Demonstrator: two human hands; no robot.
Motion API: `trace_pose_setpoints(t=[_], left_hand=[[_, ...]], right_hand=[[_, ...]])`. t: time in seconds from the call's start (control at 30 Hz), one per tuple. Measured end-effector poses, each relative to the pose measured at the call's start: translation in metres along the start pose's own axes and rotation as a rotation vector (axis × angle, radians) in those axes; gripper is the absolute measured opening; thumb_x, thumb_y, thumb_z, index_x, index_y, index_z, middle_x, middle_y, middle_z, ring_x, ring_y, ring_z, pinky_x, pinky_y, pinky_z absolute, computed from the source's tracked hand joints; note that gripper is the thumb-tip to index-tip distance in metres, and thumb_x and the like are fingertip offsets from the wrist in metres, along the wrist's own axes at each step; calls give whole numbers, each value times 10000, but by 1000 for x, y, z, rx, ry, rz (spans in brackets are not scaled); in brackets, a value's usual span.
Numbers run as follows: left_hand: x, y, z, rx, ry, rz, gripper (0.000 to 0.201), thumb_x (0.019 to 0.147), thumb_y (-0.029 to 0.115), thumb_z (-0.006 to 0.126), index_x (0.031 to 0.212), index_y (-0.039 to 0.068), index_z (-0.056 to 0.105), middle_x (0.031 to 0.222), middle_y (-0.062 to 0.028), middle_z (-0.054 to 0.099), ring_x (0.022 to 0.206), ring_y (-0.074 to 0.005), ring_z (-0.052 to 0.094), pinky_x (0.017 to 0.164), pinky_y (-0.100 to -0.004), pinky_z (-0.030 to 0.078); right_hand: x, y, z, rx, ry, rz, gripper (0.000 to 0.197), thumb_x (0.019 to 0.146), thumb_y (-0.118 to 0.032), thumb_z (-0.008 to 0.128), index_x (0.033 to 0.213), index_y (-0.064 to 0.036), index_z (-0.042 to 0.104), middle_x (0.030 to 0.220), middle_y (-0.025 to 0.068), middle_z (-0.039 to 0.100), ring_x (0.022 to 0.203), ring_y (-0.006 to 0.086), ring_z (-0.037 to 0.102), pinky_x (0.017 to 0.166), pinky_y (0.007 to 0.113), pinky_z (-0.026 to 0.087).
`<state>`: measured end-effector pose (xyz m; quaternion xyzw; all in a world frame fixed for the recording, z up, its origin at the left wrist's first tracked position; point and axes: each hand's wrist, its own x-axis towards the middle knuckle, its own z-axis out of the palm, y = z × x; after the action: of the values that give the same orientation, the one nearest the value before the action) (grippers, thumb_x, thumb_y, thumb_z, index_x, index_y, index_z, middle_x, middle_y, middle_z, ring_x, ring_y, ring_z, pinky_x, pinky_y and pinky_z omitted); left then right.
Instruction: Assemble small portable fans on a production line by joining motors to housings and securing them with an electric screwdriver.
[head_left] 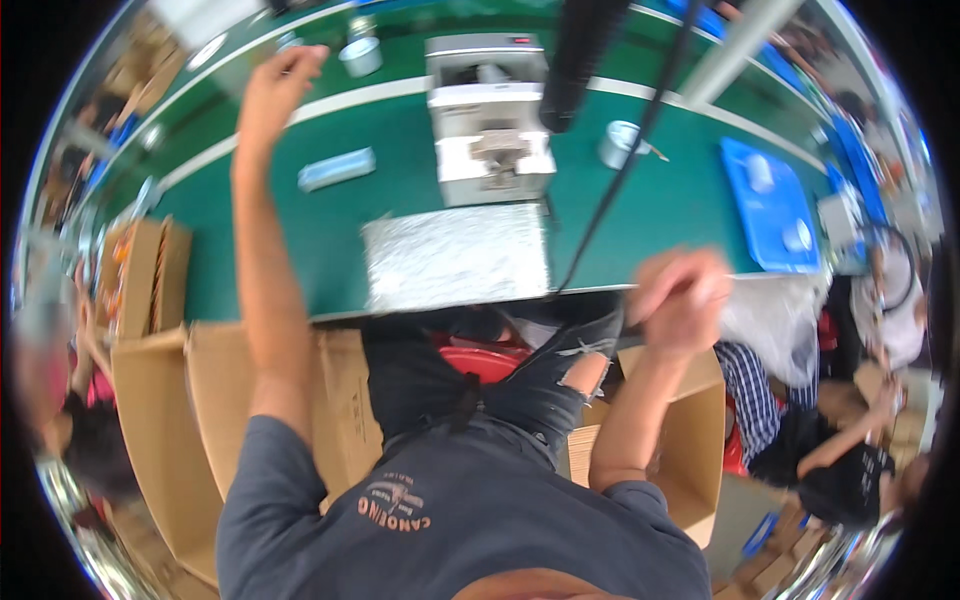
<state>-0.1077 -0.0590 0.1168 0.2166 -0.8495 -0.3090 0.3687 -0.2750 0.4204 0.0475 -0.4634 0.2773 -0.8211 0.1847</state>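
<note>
My left hand [280, 88] reaches over the far left of the green table [400, 185], fingers curled together; whatever is in them, if anything, is too small to make out. Just right of it stands a small white cup [362, 57]. My right hand [685, 300] is at the table's front edge, bent at the fingers and smeared by motion. Between the hands stands a white-and-grey bench machine [490, 120] with a metal fixture at its front. A silvery crinkled pad [455, 258] lies before it. A light-blue slim box [337, 170] rests left of the machine.
Another white cup [619, 145] with a thin stick beside it stands right of the machine. A blue tray [768, 210] holds small white cups. Open cardboard boxes [155, 440] flank my legs. A dark cable [625, 170] hangs across the table. Other people sit at both sides.
</note>
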Motion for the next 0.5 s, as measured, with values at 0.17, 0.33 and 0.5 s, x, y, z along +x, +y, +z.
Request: trace_pose_setpoints(t=[0.17, 0.33, 0.5], left_hand=[[-106, 59, 37, 316, 47, -255, 500, 925, 510, 715, 1172, 76, 710, 775, -96, 659, 713, -258, 618, 676, -394, 493], [-120, 13, 71, 518, -96, -261, 639, 887, 629, 700, 1309, 150, 658, 1097, -189, 748, 1010, -389, 716, 842, -477, 553], [-131, -38, 40, 562, -64, -232, 500, 939, 566, 689, 1166, 127, 621, 1070, -174, 722, 940, -444, 657, 816, -475, 530]], right_hand=[[83, 35, -72, -1588, 355, 310, 707, 903, -505, 754, 1314, 41, 574, 992, 192, 706, 783, 298, 693, 711, 400, 568], [111, 94, -68, -1761, 343, 418, 746, 754, -531, 843, 1220, -5, 592, 1021, 223, 730, 975, 401, 721, 829, 501, 590], [76, 87, -75, -1367, 510, 202, 653, 868, -462, 802, 1291, -38, 542, 976, 220, 712, 888, 415, 728, 729, 477, 585]])
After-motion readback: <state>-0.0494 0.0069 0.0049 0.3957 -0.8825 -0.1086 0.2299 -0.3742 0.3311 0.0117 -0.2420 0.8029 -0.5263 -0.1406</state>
